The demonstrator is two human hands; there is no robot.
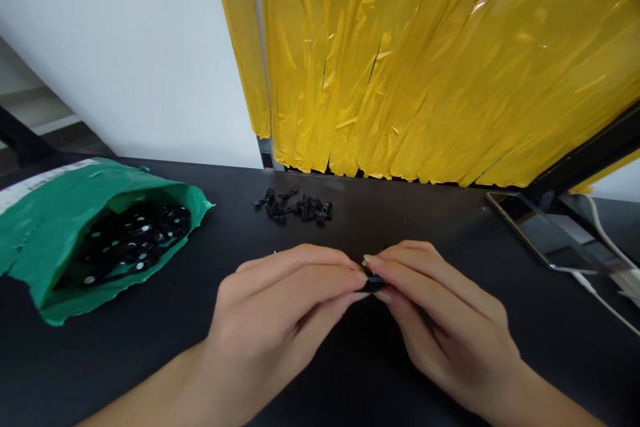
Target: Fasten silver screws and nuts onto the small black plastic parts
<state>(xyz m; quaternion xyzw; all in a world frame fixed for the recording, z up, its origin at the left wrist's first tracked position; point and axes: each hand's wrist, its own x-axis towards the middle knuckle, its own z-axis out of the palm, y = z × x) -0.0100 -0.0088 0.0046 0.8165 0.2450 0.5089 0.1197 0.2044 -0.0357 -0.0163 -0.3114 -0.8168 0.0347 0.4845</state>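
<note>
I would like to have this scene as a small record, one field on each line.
Left hand: fingertips on a small black piece
Right hand: fingertips on the same piece
Beyond hands: loose black parts on dark tabletop
Left side: open green bag with black parts inside
Right side: flat device, white cable
Background: yellow sheeting, white panel

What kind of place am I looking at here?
Probably a small assembly workstation: a black tabletop, an open green bag full of small black parts, and a loose pile of similar-looking pieces.

1 head camera looks forward and down.
</note>
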